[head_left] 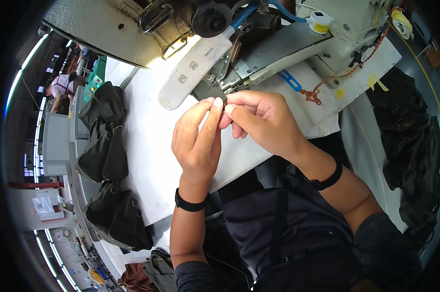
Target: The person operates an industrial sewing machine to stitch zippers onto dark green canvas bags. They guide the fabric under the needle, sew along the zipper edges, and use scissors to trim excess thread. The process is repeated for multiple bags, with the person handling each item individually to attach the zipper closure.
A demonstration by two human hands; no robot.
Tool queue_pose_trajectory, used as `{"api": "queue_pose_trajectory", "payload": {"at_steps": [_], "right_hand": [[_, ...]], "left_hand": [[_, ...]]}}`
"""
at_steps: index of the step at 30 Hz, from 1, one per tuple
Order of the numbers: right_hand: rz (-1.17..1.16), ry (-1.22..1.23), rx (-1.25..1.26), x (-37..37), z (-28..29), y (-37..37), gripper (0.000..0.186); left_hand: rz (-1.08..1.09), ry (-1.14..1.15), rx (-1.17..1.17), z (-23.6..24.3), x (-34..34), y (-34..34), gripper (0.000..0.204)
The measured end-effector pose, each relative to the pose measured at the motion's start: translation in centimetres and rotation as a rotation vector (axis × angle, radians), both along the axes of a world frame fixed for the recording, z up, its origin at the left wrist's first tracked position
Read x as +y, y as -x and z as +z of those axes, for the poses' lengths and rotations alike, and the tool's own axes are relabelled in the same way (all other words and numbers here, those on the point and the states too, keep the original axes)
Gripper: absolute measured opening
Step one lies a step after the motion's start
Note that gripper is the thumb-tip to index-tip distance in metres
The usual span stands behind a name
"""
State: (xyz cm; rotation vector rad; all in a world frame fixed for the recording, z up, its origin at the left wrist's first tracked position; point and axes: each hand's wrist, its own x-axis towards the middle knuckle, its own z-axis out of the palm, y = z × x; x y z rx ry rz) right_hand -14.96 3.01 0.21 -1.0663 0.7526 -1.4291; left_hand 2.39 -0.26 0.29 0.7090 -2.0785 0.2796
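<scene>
At the front of an industrial sewing machine (283, 51), both my hands meet at the fingertips around a small dark grey-green piece (211, 91), whose kind I cannot make out. My left hand (196, 141) pinches it from the left with thumb and fingers pressed together. From the right, my right hand (268, 119) closes on its edge, thumb against the curled fingers. My fingertips hide most of the piece. Just beyond them are the machine's metal presser parts (224, 70), beside a long pale guard plate (195, 70).
Dark bags (103, 151) lie along the left table edge, and more dark material (404, 126) is piled at right. A blue tool (290, 80) and orange cord (311, 96) rest on the white tabletop (147, 126). A white round container (320, 22) sits on the machine. Another person (62, 90) is far left.
</scene>
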Motion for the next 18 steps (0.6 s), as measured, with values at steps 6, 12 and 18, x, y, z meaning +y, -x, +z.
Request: {"api": "queue_pose_trajectory", "payload": {"at_steps": [6, 12, 18], "right_hand": [[0.017, -0.043, -0.007, -0.2, 0.1, 0.0, 0.02], [0.036, 0.007, -0.082, -1.2, -1.6, 0.2, 0.02], [-0.002, 0.078, 0.031, -1.2, -1.2, 0.3, 0.023]], "left_hand": [[0.013, -0.042, 0.003, -0.2, 0.2, -0.1, 0.034], [-0.06, -0.545, 0.223, 1.9, 0.3, -0.2, 0.026], [-0.058, -0.431, 0.006, 4.6, -0.6, -0.3, 0.023]]}}
